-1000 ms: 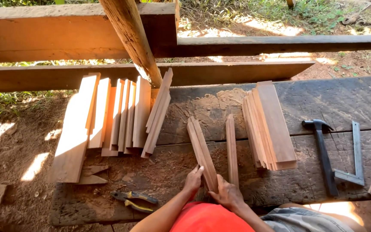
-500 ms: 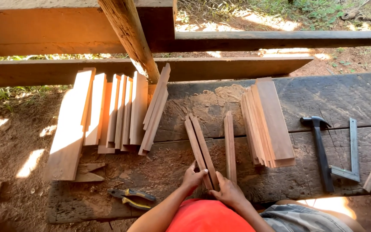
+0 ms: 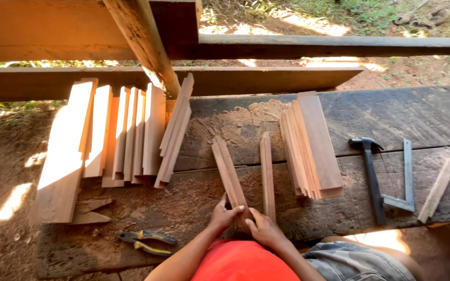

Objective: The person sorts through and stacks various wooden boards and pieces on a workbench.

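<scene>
Two bare hands meet at the near end of a narrow reddish-brown wooden slat pair (image 3: pixel 229 174) lying on the dark weathered plank workbench (image 3: pixel 407 112). The left hand (image 3: pixel 224 214) has its fingers curled over the slats' near end, grasping it, and the right hand (image 3: pixel 264 229) presses against the same end from the right, fingers closed on the wood. The slats angle away from the person, leaning slightly left. Just to their right lies a single thin wooden slat (image 3: pixel 267 174), and beyond it a stacked bundle of flat wooden boards (image 3: pixel 312 145). Farther right rest a black claw hammer (image 3: pixel 372 174) and a grey metal try square (image 3: pixel 405 182). Yellow-handled pliers (image 3: pixel 146 242) lie at the bench's near left, below a leaning row of pale boards (image 3: pixel 126 132).
</scene>
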